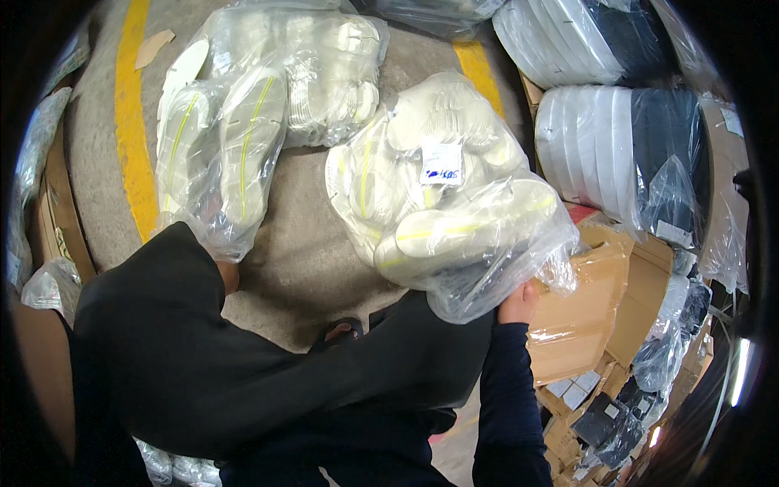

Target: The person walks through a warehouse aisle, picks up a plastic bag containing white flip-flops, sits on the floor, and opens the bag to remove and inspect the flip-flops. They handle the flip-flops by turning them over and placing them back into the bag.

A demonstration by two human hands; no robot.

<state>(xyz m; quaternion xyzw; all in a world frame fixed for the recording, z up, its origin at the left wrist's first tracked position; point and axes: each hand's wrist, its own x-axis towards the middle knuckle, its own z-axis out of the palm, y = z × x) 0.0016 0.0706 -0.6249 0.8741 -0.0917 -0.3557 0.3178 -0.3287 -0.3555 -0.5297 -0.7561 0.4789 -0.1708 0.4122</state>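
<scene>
My right hand [519, 305], in a dark blue sleeve, is closed on the gathered lower right edge of a clear plastic bag [475, 288]. Inside that bag lie stacks of cream shoe soles [438, 231] with yellow-green lines, and a white paper label [441, 163] with blue marks sits on top. My left hand cannot be made out. A patch of skin shows by my left knee, partly behind a second bag; whether it is a foot or a hand is unclear. That second clear bag [280, 97], farther left, holds more pale soles [253, 146].
My black-trousered knees [174, 300] frame the near side, with a sandalled foot [345, 329] between them. On the right are an opened cardboard box [576, 304] and wrapped white and black stacks [584, 154]. A yellow floor line [132, 122] runs along the left.
</scene>
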